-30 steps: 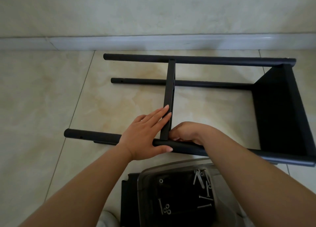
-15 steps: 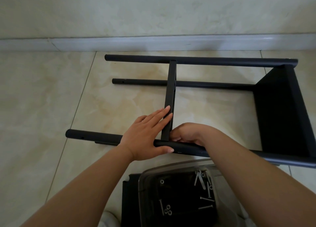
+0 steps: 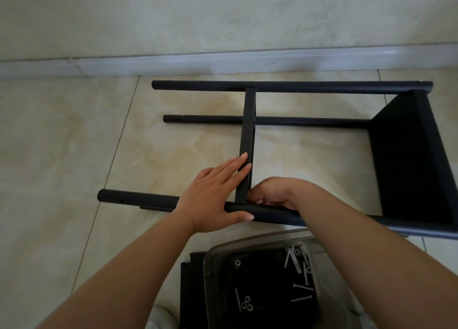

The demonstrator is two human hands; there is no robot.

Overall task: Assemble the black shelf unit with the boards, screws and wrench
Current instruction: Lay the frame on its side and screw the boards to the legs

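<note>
Black metal makes up the shelf unit (image 3: 292, 120), which lies on its side on the cream tiled floor (image 3: 62, 143) in the single head view, close to a pale baseboard (image 3: 223, 61) and wall.

Three long round poles run left to right: a far pole (image 3: 322, 85) nearest the wall, a middle pole (image 3: 309, 121) lower down on the floor, and a near pole (image 3: 138, 200) closest to the person. At the right end a black board (image 3: 409, 160) stands fixed between the poles.

A narrow second board (image 3: 247, 140) seen edge-on spans from the far pole to the near pole, crossing over the middle pole.

The person's left hand (image 3: 213, 200) lies flat over the joint where this narrow board meets the near pole. Its fingers (image 3: 238, 166) are straight and held together, pressed along the left face of the board, while the thumb reaches along the front of the near pole.

The right hand (image 3: 272, 192) is just to the right of the same joint, curled with its fingertips tucked in against the base of the narrow board. Whether it pinches a screw or a wrench there cannot be told, since the fingertips hide whatever is between them.

Nearer the person, a clear plastic tray (image 3: 329, 279) sits on another black board (image 3: 190, 291) on the floor. Inside lie loose silver screws (image 3: 301, 298) and small washers (image 3: 246, 304), with several long screws bunched near its upper right corner.
</note>
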